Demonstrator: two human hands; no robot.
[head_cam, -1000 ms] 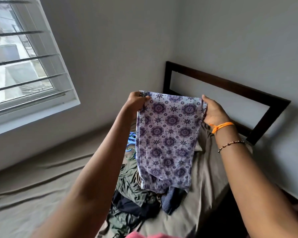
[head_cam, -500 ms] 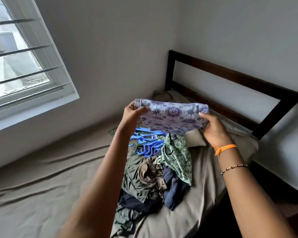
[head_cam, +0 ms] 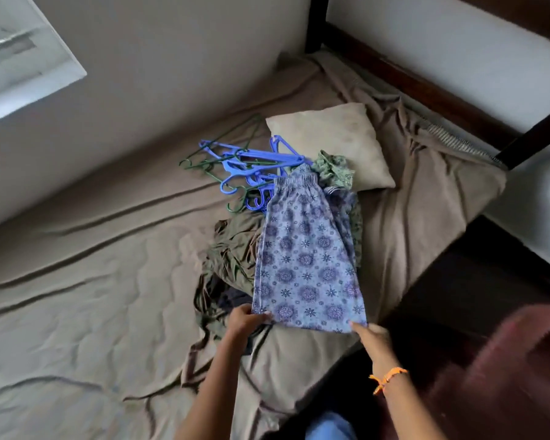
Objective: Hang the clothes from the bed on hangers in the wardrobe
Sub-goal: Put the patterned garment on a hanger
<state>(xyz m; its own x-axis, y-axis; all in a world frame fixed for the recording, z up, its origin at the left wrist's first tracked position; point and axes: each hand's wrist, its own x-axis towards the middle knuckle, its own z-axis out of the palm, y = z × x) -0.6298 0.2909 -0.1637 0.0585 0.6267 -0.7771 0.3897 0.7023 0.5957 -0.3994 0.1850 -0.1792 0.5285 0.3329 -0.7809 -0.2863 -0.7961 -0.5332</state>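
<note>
Item: printed blue garment (head_cam: 305, 258), pale blue with dark floral medallions and a gathered elastic waistband at the end toward the pillow (head_cam: 331, 144). Location: lying flat and lengthwise on the bed (head_cam: 77, 296), waistband just short of the pillow, hem at the end away from it, partly over the clothes pile (head_cam: 229, 258) of olive and dark pieces. Judged handling: thin woven cloth, light, limp, not fragile, not slippery; it will sag and fold wherever unsupported, so it wants 2 holding points. Best hold, as a judgement: the waistband, where the gathered elastic gives a thicker, firmer edge that could sit over a hanger bar. Grip, left hand (head_cam: 243, 320): fingers pinching the hem corner on the side away from the pillow. Grip, right hand (head_cam: 370, 336): thumb on the other hem corner; motion blur hides whether the fingers pinch underneath, so I cannot tell. Associated stock: hangers (head_cam: 251, 173), several blue plastic and some thin green, in a loose heap beside the pillow, touching the waistband end. Also beside the pillow: 1 green printed garment (head_cam: 332, 168), crumpled. Wardrobe: not in view.
</note>
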